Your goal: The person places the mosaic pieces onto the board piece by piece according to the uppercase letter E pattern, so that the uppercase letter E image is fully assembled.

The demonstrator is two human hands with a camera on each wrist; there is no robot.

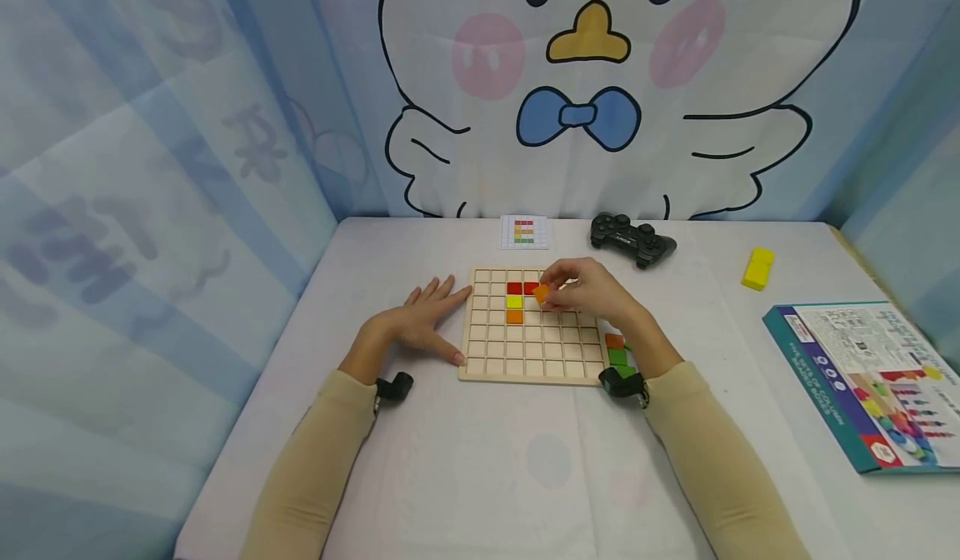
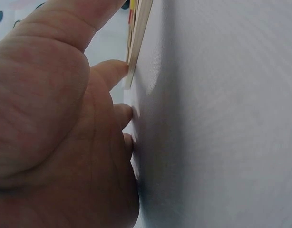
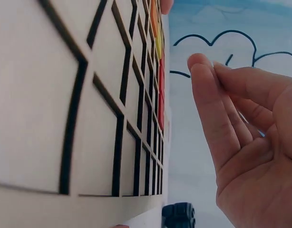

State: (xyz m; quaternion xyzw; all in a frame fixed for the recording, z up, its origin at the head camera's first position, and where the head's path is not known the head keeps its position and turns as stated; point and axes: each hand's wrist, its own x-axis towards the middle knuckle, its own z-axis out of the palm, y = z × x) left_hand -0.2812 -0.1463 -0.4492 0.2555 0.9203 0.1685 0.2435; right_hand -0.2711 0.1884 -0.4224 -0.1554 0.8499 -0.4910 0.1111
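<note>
A wooden grid board [image 1: 487,367] lies on the white table. In its upper part sit two red blocks [image 1: 514,288], a yellow block [image 1: 513,302] and an orange block [image 1: 514,317]. Over the board, beside the red blocks, my right hand [image 1: 588,285] pinches another orange block [image 1: 541,293] between thumb and fingertips. That block is hidden in the right wrist view, where the fingertips [image 3: 200,64] meet. My left hand [image 1: 420,320] rests with fingers spread at the board's left side. Its thumb and index finger touch the edge; the left wrist view shows the palm [image 2: 89,137] close to the tabletop.
Loose orange [image 1: 615,341] and green blocks [image 1: 618,357] lie at the board's right edge, partly behind my right wrist. Behind the board are a pattern card [image 1: 524,232] and a black game controller [image 1: 633,239]. To the right lie a yellow block [image 1: 758,268] and a flat box [image 1: 870,385].
</note>
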